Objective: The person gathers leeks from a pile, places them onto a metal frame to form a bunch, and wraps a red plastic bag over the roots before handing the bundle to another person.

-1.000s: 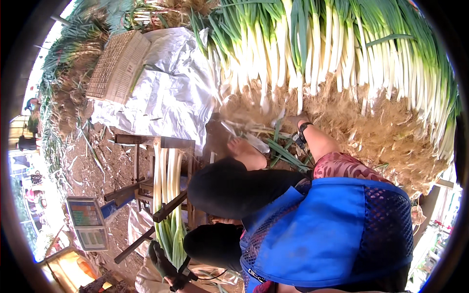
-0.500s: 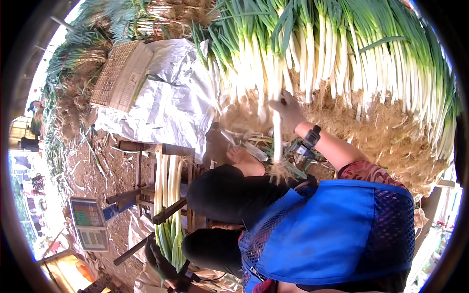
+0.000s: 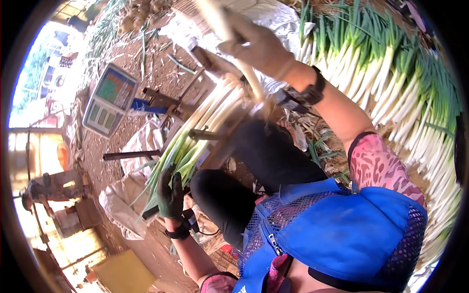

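I've got one onion point(image 3: 251, 82) in my R hand point(image 3: 262, 51), fingers closed round the stalk, prob. mid-length for balance; pale stem runs out of view past the hand, root end on its near side, blurry. Below-L of that hand, the bundle point(image 3: 207, 113) lies along the stand point(image 3: 207, 135), posts either side, prob. so stalks don't roll off. My L hand point(image 3: 171, 198) is at its leafy end, thumb apart from fingers, maybe steadying; can't tell if it's gripping. R arm reaches well fwd, forearm slanting up-L; L forearm's low, angled fwd, wrist approx. straight. Scale point(image 3: 110, 100) is beyond L hand, off to its L; onion row point(image 3: 391, 73) is R of R hand.
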A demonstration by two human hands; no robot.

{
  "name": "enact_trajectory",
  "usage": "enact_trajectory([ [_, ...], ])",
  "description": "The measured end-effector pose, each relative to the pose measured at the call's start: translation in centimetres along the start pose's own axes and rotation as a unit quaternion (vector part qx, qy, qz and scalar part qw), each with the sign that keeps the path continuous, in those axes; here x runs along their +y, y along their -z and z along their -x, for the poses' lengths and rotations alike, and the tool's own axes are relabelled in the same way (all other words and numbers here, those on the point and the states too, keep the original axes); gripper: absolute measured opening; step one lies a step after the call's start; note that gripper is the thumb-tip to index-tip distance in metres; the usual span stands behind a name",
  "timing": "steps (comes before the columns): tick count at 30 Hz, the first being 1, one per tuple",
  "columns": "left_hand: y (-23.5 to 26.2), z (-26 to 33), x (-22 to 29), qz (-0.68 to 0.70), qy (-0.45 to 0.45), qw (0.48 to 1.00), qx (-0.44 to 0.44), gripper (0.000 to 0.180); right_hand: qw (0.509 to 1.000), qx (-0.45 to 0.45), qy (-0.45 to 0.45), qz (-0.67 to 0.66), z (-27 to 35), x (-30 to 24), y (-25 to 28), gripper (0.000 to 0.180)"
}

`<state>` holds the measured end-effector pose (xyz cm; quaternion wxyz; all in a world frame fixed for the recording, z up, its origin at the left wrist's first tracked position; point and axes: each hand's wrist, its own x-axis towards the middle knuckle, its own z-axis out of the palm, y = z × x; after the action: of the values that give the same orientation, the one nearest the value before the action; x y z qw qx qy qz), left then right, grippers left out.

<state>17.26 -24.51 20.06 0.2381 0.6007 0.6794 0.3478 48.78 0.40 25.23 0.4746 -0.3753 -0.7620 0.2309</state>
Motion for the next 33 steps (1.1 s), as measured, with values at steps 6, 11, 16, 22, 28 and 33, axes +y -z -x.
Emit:
enact_trajectory([
  [6, 0.6, 1.7, -6.7, 0.059, 0.046, 0.996, 0.05, 0.027, 0.944, -0.128, 0.302, -0.023, -1.8, 2.1, -16.1, 0.038],
  [11, -0.4, 1.0, -13.6, 0.031, 0.069, 0.995, 0.063, 0.027, 0.775, -0.515, 0.184, 0.317, 5.8, 11.0, -25.0, 0.032],
  [16, -1.7, -1.2, -16.9, -0.181, 0.018, 0.983, 0.039, 0.032, 0.775, -0.54, 0.076, 0.319, 8.3, 14.1, -23.7, 0.034],
  [22, -5.8, -5.3, -20.5, -0.374, -0.069, 0.924, 0.037, 0.038, 0.775, -0.422, 0.243, 0.403, 9.7, 15.2, -23.2, 0.049],
  [28, -7.6, -6.4, -22.2, -0.332, -0.033, 0.943, 0.0, 0.019, 0.694, -0.552, 0.173, 0.429, 9.8, 16.6, -23.9, 0.066],
  [33, -7.5, -7.0, -22.5, -0.282, 0.046, 0.957, -0.041, 0.025, 0.693, -0.511, 0.234, 0.452, 10.0, 16.3, -23.8, 0.065],
])
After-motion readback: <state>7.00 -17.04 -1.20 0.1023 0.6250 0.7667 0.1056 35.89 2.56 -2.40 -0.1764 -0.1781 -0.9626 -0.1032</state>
